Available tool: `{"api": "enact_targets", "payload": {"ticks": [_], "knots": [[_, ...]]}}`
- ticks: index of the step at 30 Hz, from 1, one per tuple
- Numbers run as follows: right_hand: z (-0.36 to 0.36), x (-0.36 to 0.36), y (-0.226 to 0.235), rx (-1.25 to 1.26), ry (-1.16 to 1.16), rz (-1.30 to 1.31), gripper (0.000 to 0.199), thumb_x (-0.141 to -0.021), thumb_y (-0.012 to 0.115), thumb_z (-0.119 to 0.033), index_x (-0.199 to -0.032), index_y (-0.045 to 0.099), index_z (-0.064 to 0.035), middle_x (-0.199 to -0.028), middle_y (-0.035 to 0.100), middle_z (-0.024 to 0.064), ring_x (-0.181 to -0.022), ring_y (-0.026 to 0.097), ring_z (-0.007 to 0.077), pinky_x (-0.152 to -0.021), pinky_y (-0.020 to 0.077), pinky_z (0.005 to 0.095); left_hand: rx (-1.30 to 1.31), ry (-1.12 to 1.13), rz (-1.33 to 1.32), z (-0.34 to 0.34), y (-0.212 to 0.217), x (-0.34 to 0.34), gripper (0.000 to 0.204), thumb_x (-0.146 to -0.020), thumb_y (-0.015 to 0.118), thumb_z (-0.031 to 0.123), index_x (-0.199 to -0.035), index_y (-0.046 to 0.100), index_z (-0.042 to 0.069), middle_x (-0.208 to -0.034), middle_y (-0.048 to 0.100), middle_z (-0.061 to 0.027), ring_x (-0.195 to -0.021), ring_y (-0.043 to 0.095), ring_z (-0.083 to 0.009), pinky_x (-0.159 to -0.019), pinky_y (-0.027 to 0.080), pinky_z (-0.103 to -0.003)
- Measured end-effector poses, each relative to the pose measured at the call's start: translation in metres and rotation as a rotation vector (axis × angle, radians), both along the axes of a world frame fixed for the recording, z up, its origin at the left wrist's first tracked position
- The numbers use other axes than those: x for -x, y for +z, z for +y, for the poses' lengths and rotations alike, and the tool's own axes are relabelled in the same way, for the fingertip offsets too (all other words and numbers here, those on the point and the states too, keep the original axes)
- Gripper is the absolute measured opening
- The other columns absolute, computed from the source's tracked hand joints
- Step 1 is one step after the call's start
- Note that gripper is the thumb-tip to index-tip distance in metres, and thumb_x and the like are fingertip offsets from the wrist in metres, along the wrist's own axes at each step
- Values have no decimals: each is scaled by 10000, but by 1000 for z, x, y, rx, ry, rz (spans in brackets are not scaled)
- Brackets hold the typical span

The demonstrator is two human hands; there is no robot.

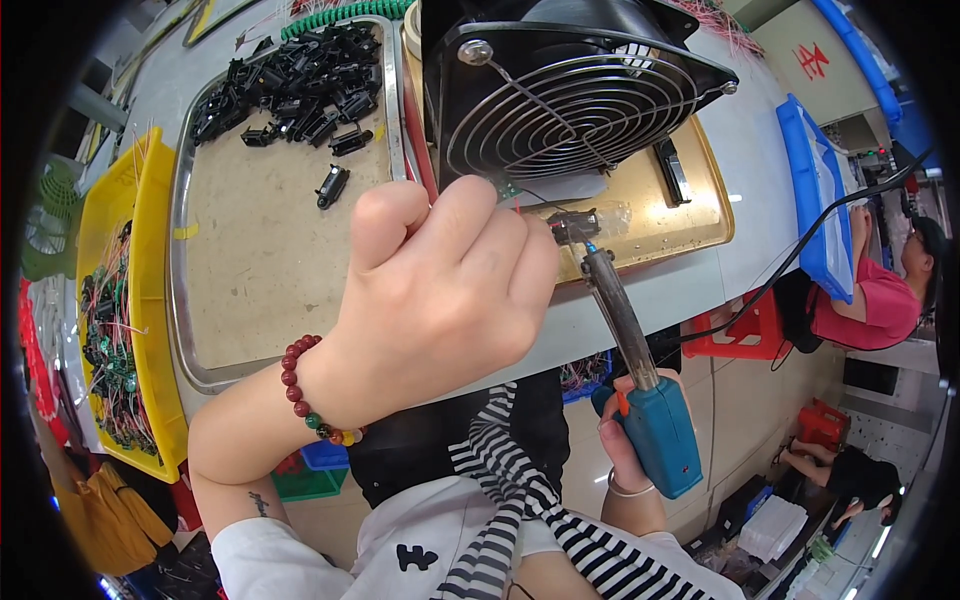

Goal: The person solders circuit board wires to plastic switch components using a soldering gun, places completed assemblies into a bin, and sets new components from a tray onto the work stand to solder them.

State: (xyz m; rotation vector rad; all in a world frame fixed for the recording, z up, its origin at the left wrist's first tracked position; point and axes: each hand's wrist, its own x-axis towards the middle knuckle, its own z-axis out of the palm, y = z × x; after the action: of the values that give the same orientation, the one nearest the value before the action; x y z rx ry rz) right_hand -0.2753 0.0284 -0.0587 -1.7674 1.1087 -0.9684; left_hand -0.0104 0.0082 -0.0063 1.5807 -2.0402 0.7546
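Observation:
My right hand (622, 455) is wrapped round the blue handle of a soldering gun (668, 440). Its dark metal barrel points up and away, with the tip at a small black plastic part (572, 226) on the front of a gold-coloured tray (690, 225). Whether tip and part touch, I cannot tell. My left hand (450, 270), fingers curled closed, hovers just left of that part. Its fingertips face away, so what they grip is hidden. Beyond its knuckles show a bit of red wire and a small green circuit board (509, 189).
A black fan with a wire grille (575, 120) stands over the gold tray. Left of it, a metal-rimmed tray (260, 290) bears many black plastic parts (300, 85). A yellow bin (160, 300) holds wired boards. A black cable (790, 270) hangs at right; other people sit farther off.

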Motion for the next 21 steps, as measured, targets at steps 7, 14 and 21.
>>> {"api": "enact_targets", "payload": {"ticks": [7,14,21], "knots": [[0,1,-3,2,-2,-40,262,-677,732,-76,-907,617,-25,-895,642,146,-786,627,273,-710,499,332,77,-19,14,0,0,1,179,-617,672,131,-781,616,86,-702,511,30,-693,503,-129,-717,273,-331],[0,0,-2,-10,-2,-43,263,-671,733,-67,-904,617,-32,-876,635,132,-767,614,268,-701,488,330,186,-38,37,-9,-8,0,118,-586,634,100,-688,582,73,-643,467,16,-681,484,-135,-714,283,-328],[-1,-2,-2,22,-1,-68,246,-672,729,-76,-886,615,-40,-804,617,104,-706,576,244,-652,460,320,-10,-6,-2,2,3,-1,241,-667,699,157,-896,667,90,-770,573,42,-727,533,-124,-729,267,-337]]}}
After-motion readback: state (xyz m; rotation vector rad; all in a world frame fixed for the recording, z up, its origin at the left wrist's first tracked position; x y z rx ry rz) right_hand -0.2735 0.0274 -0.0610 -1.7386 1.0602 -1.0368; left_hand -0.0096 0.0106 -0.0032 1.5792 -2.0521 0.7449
